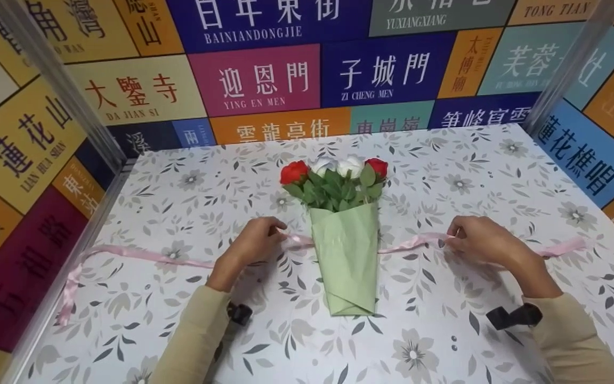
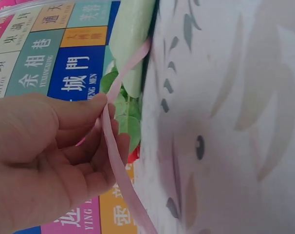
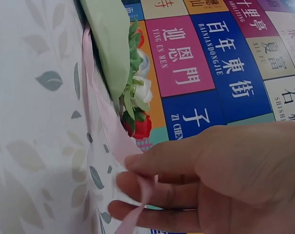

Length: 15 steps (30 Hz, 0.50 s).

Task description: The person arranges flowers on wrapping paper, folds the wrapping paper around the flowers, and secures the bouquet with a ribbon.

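A bouquet wrapped in light green paper (image 1: 345, 256) lies on the table, its red and white roses (image 1: 349, 168) toward the far side. A pink ribbon (image 1: 147, 256) passes under the wrapping and comes out on both sides. To the left of the bouquet, my left hand (image 1: 251, 240) pinches the ribbon between thumb and fingers, as the left wrist view shows with the ribbon (image 2: 119, 165) trailing down. On the opposite side my right hand (image 1: 491, 242) pinches the other length; in the right wrist view this ribbon (image 3: 108, 126) runs from beneath the paper to the thumb.
A white floral-patterned cover (image 1: 419, 341) lies over the table. Panels with Chinese lettering (image 1: 264, 80) stand behind and at both sides. Loose ribbon tails extend past each hand, the left one bending toward the table's left edge.
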Each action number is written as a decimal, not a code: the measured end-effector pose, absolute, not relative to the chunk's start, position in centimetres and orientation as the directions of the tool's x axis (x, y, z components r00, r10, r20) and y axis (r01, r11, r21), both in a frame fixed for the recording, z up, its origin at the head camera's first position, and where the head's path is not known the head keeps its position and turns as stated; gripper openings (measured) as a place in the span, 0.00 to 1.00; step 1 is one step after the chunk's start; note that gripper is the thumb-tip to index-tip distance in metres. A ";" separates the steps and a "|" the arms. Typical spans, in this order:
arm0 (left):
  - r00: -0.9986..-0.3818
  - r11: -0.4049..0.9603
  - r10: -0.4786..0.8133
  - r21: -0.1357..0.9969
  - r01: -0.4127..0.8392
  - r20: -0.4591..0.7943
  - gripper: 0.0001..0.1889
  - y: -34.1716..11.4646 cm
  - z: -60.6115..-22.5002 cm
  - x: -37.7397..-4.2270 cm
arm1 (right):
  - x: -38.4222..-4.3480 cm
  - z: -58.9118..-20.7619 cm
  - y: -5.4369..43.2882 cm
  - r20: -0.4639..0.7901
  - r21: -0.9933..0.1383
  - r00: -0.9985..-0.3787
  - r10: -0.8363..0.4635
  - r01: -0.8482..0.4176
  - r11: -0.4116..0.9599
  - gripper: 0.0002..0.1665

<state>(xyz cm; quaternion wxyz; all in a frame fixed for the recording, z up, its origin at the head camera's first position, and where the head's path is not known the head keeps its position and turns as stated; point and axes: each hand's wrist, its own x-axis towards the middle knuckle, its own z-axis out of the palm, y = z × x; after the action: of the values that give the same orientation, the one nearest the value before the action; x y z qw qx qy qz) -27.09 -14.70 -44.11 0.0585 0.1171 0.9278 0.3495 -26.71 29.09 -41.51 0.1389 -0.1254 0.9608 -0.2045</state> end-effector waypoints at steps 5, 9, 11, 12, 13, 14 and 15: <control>-0.976 0.715 0.215 0.686 0.138 -0.028 0.09 -14.7 -43.4 -27.0 | -26.8 -40.2 28.0 -0.227 -0.440 -0.935 -0.273 -0.152 0.885 0.17; -0.979 0.684 0.201 0.719 0.124 -0.022 0.09 -14.6 -42.6 -27.3 | -27.1 -38.9 27.0 -0.241 -0.404 -0.908 -0.343 -0.227 0.886 0.13; -0.977 0.663 0.211 0.738 0.124 -0.025 0.09 -14.3 -42.1 -27.5 | -27.4 -38.3 26.4 -0.243 -0.387 -0.894 -0.376 -0.266 0.883 0.09; -0.976 0.653 0.217 0.748 0.123 -0.029 0.10 -14.1 -41.9 -27.6 | -27.5 -38.0 26.0 -0.236 -0.380 -0.890 -0.389 -0.284 0.880 0.07; -0.974 0.643 0.222 0.756 0.122 -0.032 0.10 -13.9 -41.7 -27.7 | -27.6 -37.8 25.6 -0.222 -0.375 -0.888 -0.403 -0.304 0.876 0.06; -0.972 0.633 0.232 0.764 0.123 -0.035 0.10 -13.7 -41.6 -27.8 | -27.8 -37.6 25.2 -0.206 -0.373 -0.886 -0.415 -0.321 0.870 0.05; -0.970 0.623 0.238 0.773 0.121 -0.041 0.10 -13.4 -41.4 -27.9 | -27.9 -37.4 24.8 -0.190 -0.377 -0.884 -0.427 -0.336 0.863 0.04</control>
<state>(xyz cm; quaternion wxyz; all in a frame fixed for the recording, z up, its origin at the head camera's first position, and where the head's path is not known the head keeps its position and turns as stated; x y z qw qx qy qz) -27.92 -13.44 -41.42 0.0696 0.1000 0.8982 0.4224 -27.92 24.77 -37.39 0.1346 -0.1998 0.9557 -0.1689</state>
